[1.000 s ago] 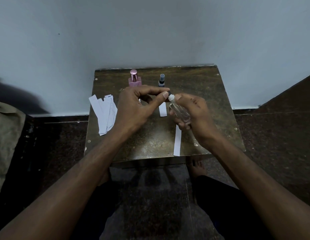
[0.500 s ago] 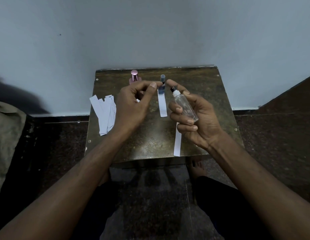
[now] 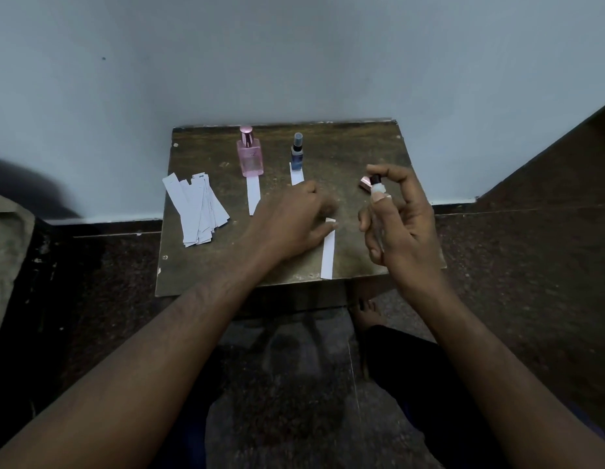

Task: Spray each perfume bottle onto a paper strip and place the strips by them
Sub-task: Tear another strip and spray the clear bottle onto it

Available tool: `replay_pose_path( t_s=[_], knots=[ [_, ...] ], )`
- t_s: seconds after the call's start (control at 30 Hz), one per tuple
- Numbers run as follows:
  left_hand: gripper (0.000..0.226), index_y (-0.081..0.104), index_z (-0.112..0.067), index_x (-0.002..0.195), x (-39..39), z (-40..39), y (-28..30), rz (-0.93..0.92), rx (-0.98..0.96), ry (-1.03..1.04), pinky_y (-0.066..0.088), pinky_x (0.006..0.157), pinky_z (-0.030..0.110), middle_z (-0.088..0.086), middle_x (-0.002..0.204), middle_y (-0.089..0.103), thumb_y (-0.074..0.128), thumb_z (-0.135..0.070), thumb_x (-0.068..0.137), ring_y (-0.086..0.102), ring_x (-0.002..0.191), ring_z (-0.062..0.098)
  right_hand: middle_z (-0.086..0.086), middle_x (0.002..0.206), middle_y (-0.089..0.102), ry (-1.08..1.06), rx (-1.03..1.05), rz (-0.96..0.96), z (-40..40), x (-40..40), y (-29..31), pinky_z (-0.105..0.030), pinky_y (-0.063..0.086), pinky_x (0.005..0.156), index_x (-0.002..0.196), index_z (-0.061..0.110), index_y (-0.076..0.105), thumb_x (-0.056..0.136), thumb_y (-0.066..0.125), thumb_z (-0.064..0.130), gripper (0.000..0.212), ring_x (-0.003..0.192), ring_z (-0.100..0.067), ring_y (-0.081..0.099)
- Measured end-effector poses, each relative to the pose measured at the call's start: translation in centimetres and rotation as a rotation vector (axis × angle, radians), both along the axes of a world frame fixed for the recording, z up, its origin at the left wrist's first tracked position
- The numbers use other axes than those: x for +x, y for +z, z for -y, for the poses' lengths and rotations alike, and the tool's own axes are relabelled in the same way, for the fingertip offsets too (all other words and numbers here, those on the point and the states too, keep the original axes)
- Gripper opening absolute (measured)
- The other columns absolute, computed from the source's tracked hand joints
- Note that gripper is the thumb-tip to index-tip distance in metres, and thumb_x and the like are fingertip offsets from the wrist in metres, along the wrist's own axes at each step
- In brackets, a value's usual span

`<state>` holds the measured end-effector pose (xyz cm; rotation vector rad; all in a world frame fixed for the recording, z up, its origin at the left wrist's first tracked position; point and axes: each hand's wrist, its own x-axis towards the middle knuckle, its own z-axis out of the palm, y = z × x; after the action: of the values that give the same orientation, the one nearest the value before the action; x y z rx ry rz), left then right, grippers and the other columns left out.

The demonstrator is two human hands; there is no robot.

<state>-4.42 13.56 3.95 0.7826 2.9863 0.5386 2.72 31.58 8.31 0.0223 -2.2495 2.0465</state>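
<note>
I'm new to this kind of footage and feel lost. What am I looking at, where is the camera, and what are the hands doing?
There is no machine here: a person wears a wide-angle camera on the head, which looks forward and down at their own two arms.

In front is a small brown table against a pale wall. On it stand a pink perfume bottle and a small blue bottle, each with a white paper strip lying by it. A loose pile of spare strips hangs over the table's left edge, and a small pink cap lies at the right.

The right hand grips a clear spray bottle, forefinger on its nozzle. The left hand reaches down to another paper strip near the front edge; whether it already pinches it is hard to tell.
</note>
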Motion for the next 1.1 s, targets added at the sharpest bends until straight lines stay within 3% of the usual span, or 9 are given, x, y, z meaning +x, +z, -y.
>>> replay_pose_path(
  t_s=[0.13, 0.37, 0.47, 0.53, 0.63, 0.7, 0.83, 0.97, 1.1],
  knots=[
    [0.025, 0.071, -0.035, 0.117, 0.7, -0.1, -0.4, 0.023, 0.031, 0.024, 0.048, 0.076, 0.034, -0.012, 0.112, 0.065, 0.074, -0.045, 0.094, 0.066, 0.109, 0.018, -0.022, 0.074, 0.058, 0.021, -0.046, 0.030, 0.5, 1.8, -0.8, -0.025, 0.031, 0.042, 0.137, 0.014, 0.054, 0.113, 0.046, 0.012, 0.025, 0.040, -0.022, 0.036],
    [0.012, 0.068, -0.036, 0.094, 1.2, 0.3, -1.0, 0.126, 0.169, 0.120, 0.047, 0.072, 0.032, -0.022, 0.084, 0.055, 0.079, -0.039, 0.090, 0.055, 0.083, 0.004, -0.008, 0.063, 0.049, 0.065, -0.037, 0.001, 1.1, 4.4, -1.1, -0.026, 0.032, 0.042, 0.139, 0.016, 0.052, 0.110, 0.052, 0.011, 0.029, 0.040, -0.019, 0.036],
    [0.010, 0.070, -0.033, 0.091, 1.8, 0.6, -0.6, 0.170, 0.216, 0.130, 0.051, 0.071, 0.029, -0.019, 0.084, 0.065, 0.080, -0.032, 0.091, 0.060, 0.076, 0.000, 0.015, 0.072, 0.055, 0.001, 0.193, -0.079, 0.9, 5.5, -1.0, -0.026, 0.038, 0.050, 0.137, 0.022, 0.056, 0.108, 0.059, 0.018, 0.030, 0.050, -0.009, 0.045],
    [0.009, 0.072, -0.030, 0.089, 2.7, 1.4, 0.1, 0.197, 0.284, 0.158, 0.056, 0.071, 0.025, -0.016, 0.081, 0.070, 0.081, -0.027, 0.090, 0.063, 0.069, -0.003, 0.019, 0.078, 0.055, -0.031, 0.372, -0.153, 0.7, 6.3, -0.5, -0.016, 0.039, 0.057, 0.136, 0.019, 0.060, 0.105, 0.064, 0.016, 0.031, 0.057, -0.003, 0.051],
    [0.013, 0.072, -0.029, 0.089, 5.4, 3.3, 1.1, 0.183, 0.376, 0.236, 0.053, 0.067, 0.010, -0.016, 0.078, 0.071, 0.082, -0.021, 0.090, 0.066, 0.067, -0.002, 0.023, 0.084, 0.053, -0.007, 0.530, -0.305, 0.5, 7.8, 1.0, -0.006, 0.035, 0.062, 0.134, 0.011, 0.064, 0.101, 0.069, 0.009, 0.034, 0.065, 0.005, 0.054],
    [0.008, 0.075, -0.027, 0.093, 7.0, 4.2, 1.0, 0.121, 0.445, 0.333, 0.053, 0.068, 0.012, -0.016, 0.079, 0.072, 0.080, -0.022, 0.091, 0.068, 0.068, -0.001, 0.027, 0.095, 0.054, 0.001, 0.563, -0.358, 0.6, 8.6, 1.4, -0.003, 0.036, 0.066, 0.133, 0.007, 0.065, 0.098, 0.072, 0.004, 0.035, 0.072, 0.010, 0.055],
    [0.016, 0.078, -0.021, 0.110, 7.9, 2.9, -0.2, 0.092, 0.441, 0.333, 0.048, 0.069, 0.005, -0.016, 0.090, 0.073, 0.078, -0.023, 0.094, 0.065, 0.073, -0.006, 0.016, 0.086, 0.063, -0.095, 0.500, -0.257, 0.9, 9.1, 0.8, -0.006, 0.039, 0.059, 0.136, 0.020, 0.063, 0.102, 0.069, 0.013, 0.035, 0.068, 0.000, 0.060],
    [0.034, 0.072, -0.023, 0.127, 6.5, 0.7, -0.7, 0.061, 0.366, 0.240, 0.055, 0.073, 0.020, -0.011, 0.102, 0.070, 0.078, -0.032, 0.094, 0.061, 0.071, -0.004, 0.006, 0.091, 0.069, -0.090, 0.440, -0.130, 0.7, 8.5, -0.9, -0.027, 0.051, 0.058, 0.136, 0.029, 0.060, 0.104, 0.066, 0.023, 0.032, 0.065, -0.014, 0.063],
    [0.037, 0.073, -0.031, 0.129, 5.3, 0.0, -1.6, 0.049, 0.275, 0.250, 0.059, 0.079, 0.036, -0.005, 0.104, 0.070, 0.075, -0.038, 0.093, 0.066, 0.080, 0.009, 0.012, 0.106, 0.070, -0.076, 0.464, -0.100, 1.4, 6.7, -3.1, -0.026, 0.052, 0.073, 0.133, 0.028, 0.062, 0.101, 0.068, 0.024, 0.033, 0.081, -0.007, 0.065]
  ],
)
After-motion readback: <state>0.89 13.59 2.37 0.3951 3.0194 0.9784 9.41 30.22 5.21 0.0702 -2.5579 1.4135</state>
